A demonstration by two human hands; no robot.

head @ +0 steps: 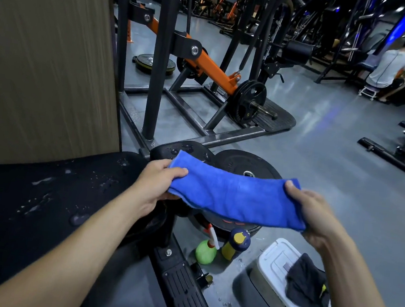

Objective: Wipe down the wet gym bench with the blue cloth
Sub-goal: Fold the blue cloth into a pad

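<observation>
Blue cloth (234,196) folded, airborne | left hand (158,186), right hand (315,215) grip its ends | wet bench (41,199) left, below

The blue cloth (235,197) hides both hands' fingers beneath it. The wet surface (42,194) runs off the left edge.

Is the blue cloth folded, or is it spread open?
Folded. The blue cloth forms a long narrow band, held at its ends by the left hand and right hand.
</observation>
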